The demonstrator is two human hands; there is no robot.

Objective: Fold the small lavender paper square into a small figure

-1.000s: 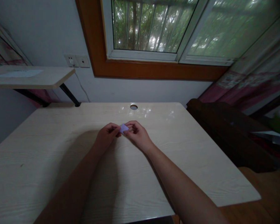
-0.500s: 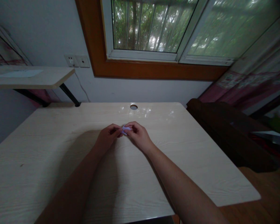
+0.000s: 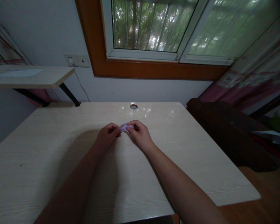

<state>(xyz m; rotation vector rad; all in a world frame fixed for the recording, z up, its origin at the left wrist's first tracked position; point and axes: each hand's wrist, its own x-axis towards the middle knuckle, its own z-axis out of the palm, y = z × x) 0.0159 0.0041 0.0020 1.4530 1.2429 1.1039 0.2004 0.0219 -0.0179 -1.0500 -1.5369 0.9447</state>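
A small piece of folded purple paper [image 3: 124,128] is held between my two hands, just above the pale wood-grain desk [image 3: 189,161]. My left hand [image 3: 108,133] pinches its left tip between thumb and fingers. On the other side, my right hand [image 3: 139,132] grips its right part, with the thumb in front and the index finger over the top. The fingers cover both ends of the paper, so only its middle shows.
A round cable hole [image 3: 133,106] sits near the desk's back edge. At the left a raised shelf [image 3: 58,79] stands on black legs, below a wall socket [image 3: 77,60]. A dark brown piece of furniture [image 3: 224,130] is to the right, beneath a curtain [image 3: 254,74].
My hands have moved slightly apart, the left one to the left and the right one to the right. More of the purple paper shows between them.
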